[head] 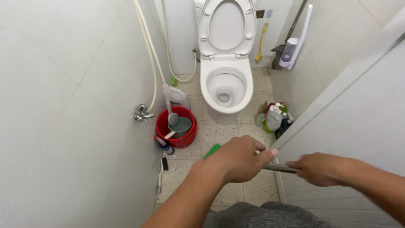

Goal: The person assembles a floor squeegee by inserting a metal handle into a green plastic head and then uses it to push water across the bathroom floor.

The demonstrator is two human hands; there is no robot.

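Observation:
My left hand [240, 158] is closed around a grey metal handle [279, 168] that runs across the lower middle of the view. My right hand [320, 169] grips the same handle further right, close to the white door [358, 126]. A green part [213, 150] of the tool shows just left of my left hand, low above the speckled floor [249, 190]. Ahead stands a white toilet [227, 86] with its lid and seat [227, 25] raised.
A red bucket [176, 126] with a ladle and water stands left of the toilet under a wall tap [142, 113] and hose. Cleaning bottles [275, 118] cluster at the right. A yellow brush [261, 42] and a long-handled tool [297, 38] lean at the back.

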